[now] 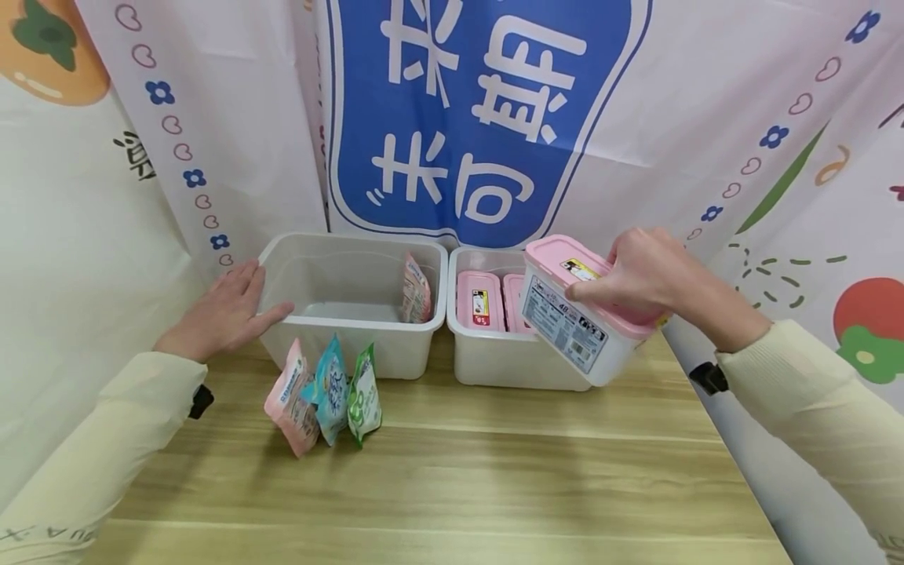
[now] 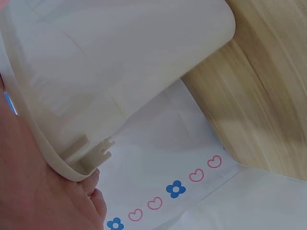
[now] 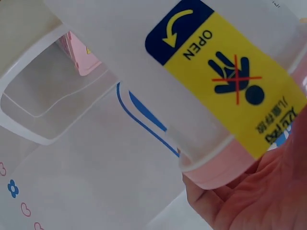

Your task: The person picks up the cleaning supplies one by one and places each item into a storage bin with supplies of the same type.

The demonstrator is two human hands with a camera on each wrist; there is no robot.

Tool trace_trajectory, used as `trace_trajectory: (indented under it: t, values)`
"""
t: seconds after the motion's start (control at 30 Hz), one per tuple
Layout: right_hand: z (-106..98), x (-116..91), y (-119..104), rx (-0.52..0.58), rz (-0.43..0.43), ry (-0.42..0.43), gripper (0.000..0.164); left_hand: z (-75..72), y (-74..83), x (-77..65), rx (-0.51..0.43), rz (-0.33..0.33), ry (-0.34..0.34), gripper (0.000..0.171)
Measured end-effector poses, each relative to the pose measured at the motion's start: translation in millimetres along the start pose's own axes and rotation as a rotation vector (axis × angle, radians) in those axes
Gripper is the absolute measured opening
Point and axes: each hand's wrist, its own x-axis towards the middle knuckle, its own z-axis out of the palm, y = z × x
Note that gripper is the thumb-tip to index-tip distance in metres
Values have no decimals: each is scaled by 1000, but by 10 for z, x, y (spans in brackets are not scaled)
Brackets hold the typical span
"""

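My right hand (image 1: 646, 271) grips a white plastic tub with a pink lid (image 1: 565, 322) by its lid end. The tub hangs tilted over the right end of the right grey bin (image 1: 508, 367). A yellow label (image 3: 225, 76) marked OPEN shows on it in the right wrist view. Inside that bin stand two more pink-lidded tubs, one at the left (image 1: 480, 302) and one partly hidden by the held tub. My left hand (image 1: 222, 310) rests on the left corner of the left grey bin (image 1: 399, 353), fingers straight. A pink pouch (image 1: 417, 290) stands at that bin's right end.
Before the left bin, a pink pouch (image 1: 293, 400), a blue pouch (image 1: 330, 392) and a green pouch (image 1: 363, 396) stand upright in a row on the wooden table (image 1: 452, 486). A printed cloth (image 1: 268, 141) hangs right behind both bins, with more cloth at the sides.
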Motion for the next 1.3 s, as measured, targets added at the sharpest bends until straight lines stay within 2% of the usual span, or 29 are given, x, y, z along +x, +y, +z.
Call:
trace_trajectory:
  t: [0.33,0.63,1.3]
  values:
    - [-30,271,156,20,62,12,65,13,-12,18,-2,20,37,97]
    - [-33,490,262,9,120,34,67,23,-29,20,8,15,31,97]
    - [120,779,363,69,201,112,66,27,-17,8,-2,-6,3,98]
